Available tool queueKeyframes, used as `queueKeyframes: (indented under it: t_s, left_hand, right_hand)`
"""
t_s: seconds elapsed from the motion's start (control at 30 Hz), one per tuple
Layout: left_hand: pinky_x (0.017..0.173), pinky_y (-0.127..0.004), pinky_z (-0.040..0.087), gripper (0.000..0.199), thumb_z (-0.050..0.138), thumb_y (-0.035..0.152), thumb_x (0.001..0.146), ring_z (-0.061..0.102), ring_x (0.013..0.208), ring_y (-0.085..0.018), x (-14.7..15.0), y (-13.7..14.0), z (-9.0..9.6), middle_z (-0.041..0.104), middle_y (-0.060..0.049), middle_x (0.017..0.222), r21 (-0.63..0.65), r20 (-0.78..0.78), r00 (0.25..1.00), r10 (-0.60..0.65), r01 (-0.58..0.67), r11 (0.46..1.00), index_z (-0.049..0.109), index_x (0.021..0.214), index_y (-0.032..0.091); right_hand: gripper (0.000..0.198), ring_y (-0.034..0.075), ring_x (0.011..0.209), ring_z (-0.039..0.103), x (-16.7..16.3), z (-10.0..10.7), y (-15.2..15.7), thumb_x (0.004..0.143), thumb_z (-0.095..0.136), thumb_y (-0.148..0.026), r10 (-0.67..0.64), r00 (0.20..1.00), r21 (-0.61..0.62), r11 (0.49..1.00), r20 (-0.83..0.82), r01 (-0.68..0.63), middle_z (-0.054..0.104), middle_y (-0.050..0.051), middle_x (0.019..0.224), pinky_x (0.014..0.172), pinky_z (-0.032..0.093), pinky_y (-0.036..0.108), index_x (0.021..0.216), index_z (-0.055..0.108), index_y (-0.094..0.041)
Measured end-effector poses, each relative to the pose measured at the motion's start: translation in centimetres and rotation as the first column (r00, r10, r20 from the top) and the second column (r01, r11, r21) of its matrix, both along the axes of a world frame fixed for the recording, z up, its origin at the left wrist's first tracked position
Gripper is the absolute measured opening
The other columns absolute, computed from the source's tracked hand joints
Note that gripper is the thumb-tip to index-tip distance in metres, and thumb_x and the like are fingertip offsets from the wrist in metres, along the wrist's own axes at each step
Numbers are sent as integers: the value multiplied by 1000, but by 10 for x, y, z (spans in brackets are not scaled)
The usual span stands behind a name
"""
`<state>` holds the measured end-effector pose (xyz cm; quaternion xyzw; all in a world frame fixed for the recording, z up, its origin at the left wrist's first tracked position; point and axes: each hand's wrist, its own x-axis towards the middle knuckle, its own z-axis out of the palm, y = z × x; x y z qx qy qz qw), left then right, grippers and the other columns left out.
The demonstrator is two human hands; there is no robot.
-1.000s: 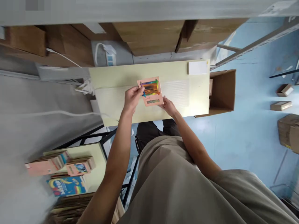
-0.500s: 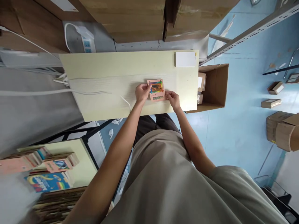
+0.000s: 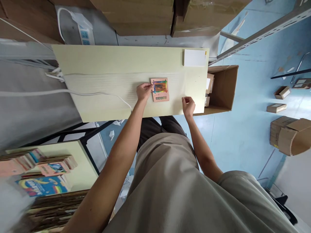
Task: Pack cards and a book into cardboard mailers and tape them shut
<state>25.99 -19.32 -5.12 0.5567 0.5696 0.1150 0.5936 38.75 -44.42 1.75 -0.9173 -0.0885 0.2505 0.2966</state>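
A flat, squarish pink card pack, with a rainbow-framed picture and a dark strip of lettering, lies on the pale yellow table. My left hand pinches its left edge between thumb and fingers. To the right, apart from the pack, my right hand hovers near the table's front edge. Its fingers are curled together; whether something small sits between them, I cannot make out.
A white box rests at the table's back right corner. Beyond the right edge stands an open cardboard box with small packages inside. A white cable crosses the table's left half. Pink packs are stacked on a lower left table.
My right hand has come off the pack's right edge and moved right. The left hand keeps its hold on the pack's left edge. The whole view has shifted slightly.
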Motion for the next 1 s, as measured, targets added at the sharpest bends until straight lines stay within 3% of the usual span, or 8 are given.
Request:
queueKeyframes:
  t_s: [0.1,0.23,0.43,0.6,0.73,0.8,0.9,1.0]
  left_hand:
    - [87,-36,65,25,91,39,84,81,94,-27,2,0,1,84,-9,92,36,3,1000,-15,15,999,80,90,17]
    - [91,-35,64,26,89,42,90,81,98,-26,-2,-4,8,83,-8,92,118,-12,997,-80,81,990,80,91,18]
    - [101,-35,60,31,74,51,106,79,111,-27,-18,-24,24,84,-12,111,213,1,989,-146,142,967,81,106,21]
    - [107,-42,60,37,70,56,110,76,117,-31,-19,-42,19,80,-12,104,241,-29,995,-93,97,966,77,96,23]
    - [102,-40,62,19,82,36,99,79,104,-28,-15,-47,11,82,-11,109,190,-62,997,-35,46,981,79,109,20]
    - [101,-38,62,20,81,26,95,80,102,-26,-13,-47,8,84,-11,111,167,-69,998,-10,21,986,80,113,18]
    - [104,-38,63,23,78,22,92,81,106,-25,-11,-48,4,86,-11,114,133,-46,998,35,-29,991,82,115,19]
    - [107,-41,64,25,78,25,92,82,109,-27,-7,-50,-1,87,-11,118,111,-27,997,79,-75,991,84,115,21]
  right_hand:
    - [27,28,108,71,-17,14,11,114,58,-44,124,983,62,989,137,-134,78,12,109,104,60,45,104,71,-23]
    - [22,31,122,66,-47,23,42,115,60,-41,322,924,106,931,206,-349,74,13,121,111,59,47,106,72,-26]
    - [22,32,128,63,-81,-3,85,117,55,-33,526,848,41,847,68,-529,72,16,130,110,62,45,107,72,-24]
    - [25,33,137,61,-87,-23,92,120,51,-36,522,853,52,852,2,-521,70,16,137,116,62,48,112,72,-25]
    - [19,33,140,61,-84,-20,92,117,56,-32,534,845,67,844,-21,-531,70,15,138,118,62,50,113,73,-24]
    - [18,33,138,64,-72,-16,91,116,58,-35,535,844,78,844,-41,-531,71,15,139,119,61,51,113,73,-24]
    - [24,31,131,69,-40,-18,95,117,56,-41,422,906,72,904,16,-422,72,16,138,120,60,52,123,72,-25]
    - [34,32,129,72,-1,-33,108,115,60,-50,285,958,73,955,26,-287,75,17,133,120,59,56,134,68,-23]
